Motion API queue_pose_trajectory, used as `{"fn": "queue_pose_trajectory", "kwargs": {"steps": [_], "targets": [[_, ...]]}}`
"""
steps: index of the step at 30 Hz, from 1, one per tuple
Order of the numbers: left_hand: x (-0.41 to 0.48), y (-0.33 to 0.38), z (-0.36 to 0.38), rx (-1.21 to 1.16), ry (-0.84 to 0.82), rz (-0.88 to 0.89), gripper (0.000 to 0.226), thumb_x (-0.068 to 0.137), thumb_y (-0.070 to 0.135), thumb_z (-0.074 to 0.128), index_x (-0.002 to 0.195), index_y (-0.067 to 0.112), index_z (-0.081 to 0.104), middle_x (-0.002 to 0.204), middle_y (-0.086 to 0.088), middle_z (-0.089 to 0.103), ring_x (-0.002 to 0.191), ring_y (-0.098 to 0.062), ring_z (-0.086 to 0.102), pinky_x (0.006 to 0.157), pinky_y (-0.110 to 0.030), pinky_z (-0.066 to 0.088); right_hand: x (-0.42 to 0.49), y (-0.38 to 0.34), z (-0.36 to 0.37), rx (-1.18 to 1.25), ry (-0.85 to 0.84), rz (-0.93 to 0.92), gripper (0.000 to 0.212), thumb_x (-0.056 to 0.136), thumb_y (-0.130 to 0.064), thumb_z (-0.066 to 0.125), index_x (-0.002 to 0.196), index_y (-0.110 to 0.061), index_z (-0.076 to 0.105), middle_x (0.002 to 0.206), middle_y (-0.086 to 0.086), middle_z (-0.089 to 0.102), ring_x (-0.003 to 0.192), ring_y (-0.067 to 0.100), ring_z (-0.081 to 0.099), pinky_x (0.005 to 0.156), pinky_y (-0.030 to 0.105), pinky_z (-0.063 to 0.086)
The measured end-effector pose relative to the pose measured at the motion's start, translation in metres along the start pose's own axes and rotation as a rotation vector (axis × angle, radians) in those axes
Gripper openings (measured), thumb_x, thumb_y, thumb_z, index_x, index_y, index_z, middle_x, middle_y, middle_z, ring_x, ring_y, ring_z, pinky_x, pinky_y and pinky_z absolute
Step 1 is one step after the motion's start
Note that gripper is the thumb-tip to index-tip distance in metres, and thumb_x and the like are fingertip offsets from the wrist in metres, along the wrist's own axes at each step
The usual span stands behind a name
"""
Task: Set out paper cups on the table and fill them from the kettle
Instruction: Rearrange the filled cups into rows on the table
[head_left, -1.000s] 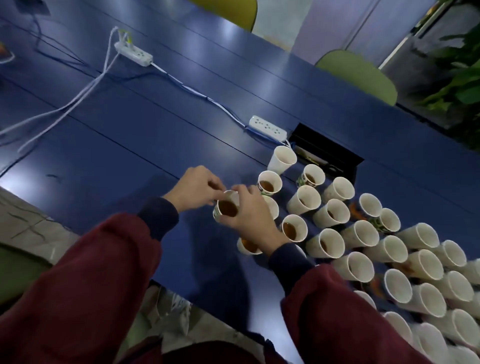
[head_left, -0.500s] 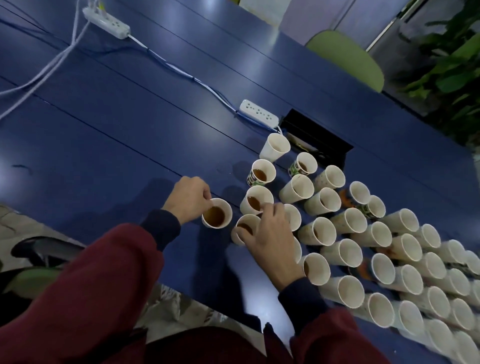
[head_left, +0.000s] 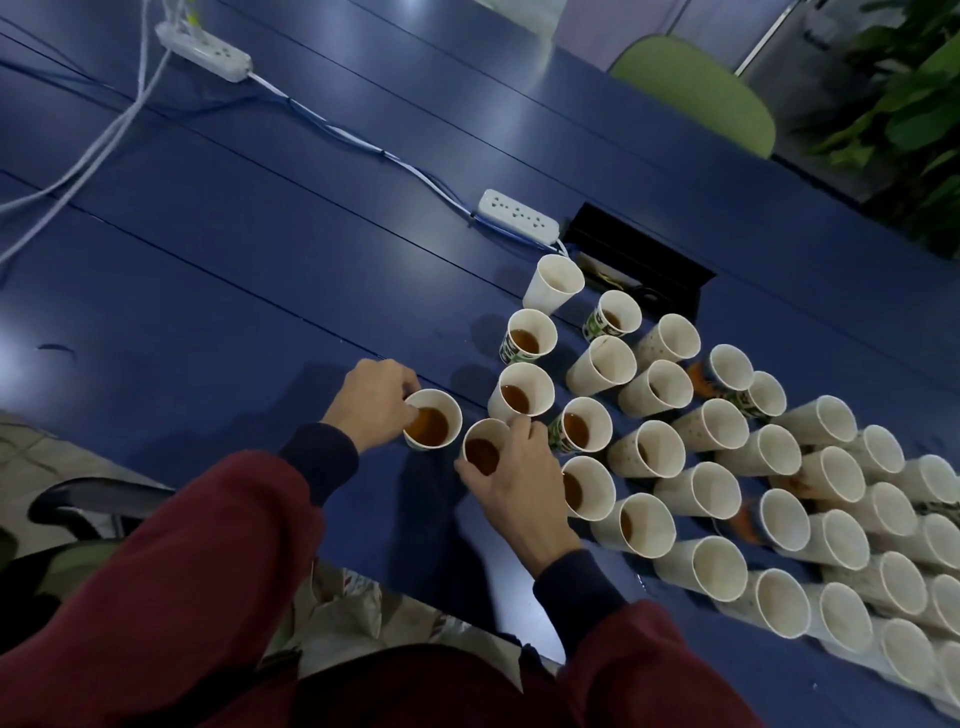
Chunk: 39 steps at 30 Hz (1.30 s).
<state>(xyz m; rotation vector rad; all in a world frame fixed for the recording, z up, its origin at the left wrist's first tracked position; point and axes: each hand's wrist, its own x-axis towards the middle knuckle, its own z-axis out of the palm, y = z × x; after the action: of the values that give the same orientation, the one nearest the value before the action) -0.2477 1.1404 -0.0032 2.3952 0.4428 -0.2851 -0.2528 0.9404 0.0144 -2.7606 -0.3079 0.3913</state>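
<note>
Several white paper cups (head_left: 711, 488) stand packed in rows across the right of the blue table (head_left: 249, 270). Those at the left end hold brown liquid; most further right look empty. My left hand (head_left: 371, 402) grips the rim of a filled cup (head_left: 434, 420) standing apart at the left of the group. My right hand (head_left: 511, 483) curls round a second filled cup (head_left: 483, 451) just right of it. No kettle is in view.
Two white power strips (head_left: 517, 214) (head_left: 203, 51) joined by cables lie on the far side of the table. A black open cable box (head_left: 644, 270) sits behind the cups. A green chair (head_left: 696, 88) and a plant (head_left: 904, 114) stand beyond the table's far edge.
Both hands held one cup together a second ago. Now the left hand keeps that cup at the left while the right hand has moved to a neighbouring filled cup.
</note>
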Motion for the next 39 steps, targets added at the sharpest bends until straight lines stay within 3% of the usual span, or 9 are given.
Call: {"fn": "queue_pose_trajectory", "kwargs": {"steps": [8, 10, 15, 18, 24, 30, 39], "targets": [[0.001, -0.005, 0.001, 0.021, 0.007, -0.009, 0.018, 0.079, 0.017, 0.068, 0.096, 0.017, 0.074, 0.083, -0.002, 0.070, 0.079, -0.021, 0.065, 0.072, -0.032, 0.054, -0.005, -0.001, -0.002, -0.037, 0.005, -0.028, 0.064, 0.081, -0.053, 0.074, 0.125, -0.014, 0.047, 0.121, 0.005, 0.050, 0.105, 0.027, 0.061, 0.073, 0.026, 0.035], [0.002, -0.004, 0.001, 0.032, 0.030, -0.003, 0.017, 0.082, 0.023, 0.067, 0.097, 0.018, 0.072, 0.087, -0.002, 0.072, 0.081, -0.021, 0.066, 0.077, -0.036, 0.057, -0.003, 0.001, -0.010, -0.031, 0.010, -0.023, 0.070, 0.078, -0.059, 0.074, 0.125, -0.013, 0.049, 0.121, 0.005, 0.051, 0.105, 0.027, 0.058, 0.074, 0.030, 0.039], [0.005, -0.003, 0.000, 0.034, 0.041, -0.008, 0.017, 0.084, 0.020, 0.066, 0.100, 0.017, 0.074, 0.093, -0.004, 0.073, 0.086, -0.023, 0.068, 0.082, -0.040, 0.059, 0.032, 0.012, -0.041, -0.022, 0.160, -0.006, 0.056, 0.087, -0.051, 0.068, 0.122, -0.010, 0.054, 0.120, 0.010, 0.057, 0.105, 0.032, 0.059, 0.083, 0.040, 0.044], [0.007, -0.001, 0.000, 0.042, 0.034, -0.009, 0.018, 0.083, 0.014, 0.064, 0.097, 0.018, 0.075, 0.094, -0.006, 0.073, 0.089, -0.026, 0.068, 0.083, -0.040, 0.059, 0.056, 0.016, -0.050, -0.093, 0.083, -0.009, 0.060, 0.089, -0.048, 0.069, 0.130, -0.010, 0.049, 0.127, 0.012, 0.054, 0.111, 0.033, 0.058, 0.085, 0.040, 0.046], [0.008, 0.000, 0.002, 0.044, 0.019, -0.002, 0.023, 0.080, 0.006, 0.063, 0.097, 0.017, 0.076, 0.092, -0.005, 0.073, 0.085, -0.024, 0.068, 0.079, -0.039, 0.060, 0.079, 0.020, -0.044, -0.119, -0.134, -0.063, 0.072, 0.084, -0.055, 0.069, 0.140, -0.018, 0.042, 0.119, 0.011, 0.054, 0.107, 0.032, 0.058, 0.087, 0.039, 0.047], [0.010, -0.003, -0.001, 0.027, 0.026, -0.002, 0.022, 0.080, 0.006, 0.064, 0.093, 0.019, 0.077, 0.087, -0.005, 0.073, 0.084, -0.024, 0.068, 0.077, -0.040, 0.061, 0.083, 0.011, -0.031, 0.001, -0.091, -0.038, 0.069, 0.085, -0.053, 0.070, 0.137, -0.017, 0.045, 0.123, 0.013, 0.055, 0.111, 0.033, 0.055, 0.088, 0.039, 0.043], [0.014, -0.005, -0.003, -0.010, 0.016, -0.007, 0.011, 0.082, 0.015, 0.071, 0.092, 0.016, 0.075, 0.085, 0.000, 0.072, 0.080, -0.018, 0.068, 0.077, -0.038, 0.061, 0.092, 0.016, -0.044, 0.055, -0.023, -0.005, 0.078, 0.081, -0.070, 0.066, 0.130, -0.011, 0.049, 0.118, 0.011, 0.060, 0.107, 0.029, 0.057, 0.088, 0.042, 0.048]]}}
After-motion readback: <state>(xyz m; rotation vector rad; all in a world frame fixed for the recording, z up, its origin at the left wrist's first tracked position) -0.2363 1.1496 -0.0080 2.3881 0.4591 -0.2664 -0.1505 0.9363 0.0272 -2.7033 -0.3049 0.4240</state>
